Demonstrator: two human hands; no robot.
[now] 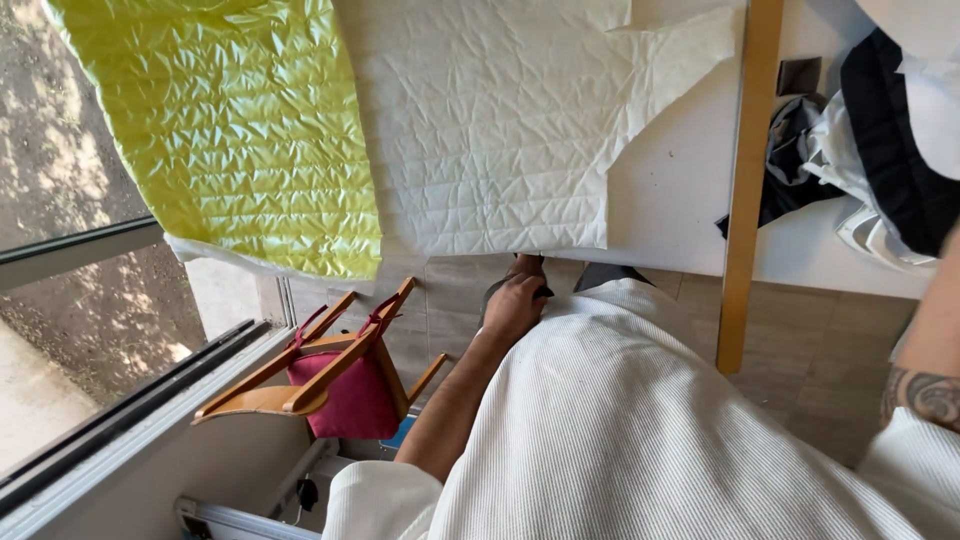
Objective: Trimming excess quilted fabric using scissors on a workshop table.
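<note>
White quilted fabric (500,130) edge above left fingers (520,290).

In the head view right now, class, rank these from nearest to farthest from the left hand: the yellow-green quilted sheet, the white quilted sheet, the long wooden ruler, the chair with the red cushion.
1. White quilted sheet, its edge just above the left hand.
2. Chair with the red cushion, below-left.
3. Yellow-green quilted sheet, upper left, and long wooden ruler, right: too close to call.
</note>
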